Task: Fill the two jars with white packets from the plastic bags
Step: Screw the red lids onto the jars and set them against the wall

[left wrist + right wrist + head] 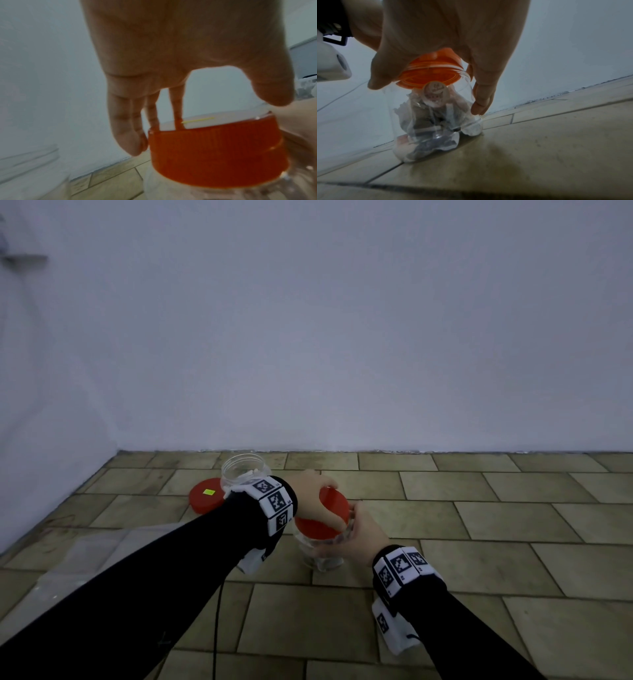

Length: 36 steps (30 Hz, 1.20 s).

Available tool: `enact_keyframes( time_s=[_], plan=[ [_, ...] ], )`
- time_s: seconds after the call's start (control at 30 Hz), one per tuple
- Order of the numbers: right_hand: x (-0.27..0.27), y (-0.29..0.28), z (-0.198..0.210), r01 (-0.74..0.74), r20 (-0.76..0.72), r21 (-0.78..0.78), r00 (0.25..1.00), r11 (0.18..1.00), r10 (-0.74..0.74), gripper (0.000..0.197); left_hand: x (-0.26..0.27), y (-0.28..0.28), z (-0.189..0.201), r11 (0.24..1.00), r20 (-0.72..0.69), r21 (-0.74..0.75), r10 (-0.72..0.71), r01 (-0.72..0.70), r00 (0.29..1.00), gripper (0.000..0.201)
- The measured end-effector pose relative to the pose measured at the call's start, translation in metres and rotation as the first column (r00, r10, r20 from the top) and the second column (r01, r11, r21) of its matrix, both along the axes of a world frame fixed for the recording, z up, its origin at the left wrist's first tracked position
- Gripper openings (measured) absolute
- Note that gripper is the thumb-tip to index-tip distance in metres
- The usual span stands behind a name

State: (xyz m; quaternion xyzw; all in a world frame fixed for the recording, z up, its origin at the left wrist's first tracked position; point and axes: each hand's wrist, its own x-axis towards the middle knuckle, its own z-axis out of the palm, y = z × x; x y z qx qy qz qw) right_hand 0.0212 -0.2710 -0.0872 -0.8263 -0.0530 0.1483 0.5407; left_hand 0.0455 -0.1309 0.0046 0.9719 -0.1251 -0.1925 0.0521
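Observation:
A clear jar (pixel 323 559) with white packets (pixel 469 129) inside stands on the tiled floor, a red lid (pixel 318 530) on its mouth. My left hand (pixel 318 494) reaches across from the left and grips the lid (pixel 214 152) from above, fingers (pixel 126 135) on one side and thumb on the other. My right hand (pixel 356 529) wraps the jar (pixel 436 128) just under the lid (pixel 433 70) and holds it on the floor. A second clear jar (pixel 243 470) stands without a lid behind my left wrist; what it holds is unclear.
The second red lid (pixel 205 495), with a yellow sticker, lies flat on the floor left of the far jar. Clear plastic bags (pixel 85 559) lie at the near left. A white wall (pixel 308 337) closes the floor behind the jars. Bare tiles (pixel 513 525) stretch to the right.

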Motion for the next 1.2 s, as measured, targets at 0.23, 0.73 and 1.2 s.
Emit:
enact_keyframes(
  time_s=[0.23,0.73,1.2],
  plan=[
    [0.002,-0.002,0.005,-0.052,0.016,-0.072,0.998,0.996,0.054,0.100,-0.002,-0.005,-0.009,0.997,0.104,0.046,0.054,-0.059,0.993,0.086],
    [0.014,0.032,0.019,0.182,0.112,-0.183,0.980,0.966,-0.164,0.127,0.022,0.053,-0.006,0.989,0.176,-0.145,-0.004,0.030,0.984,0.072],
    [0.014,0.149,0.069,0.195,0.506,-0.082,0.853,0.977,-0.128,0.064,0.062,0.225,0.009,0.978,0.197,0.005,0.202,-0.207,0.959,0.071]
  ],
)
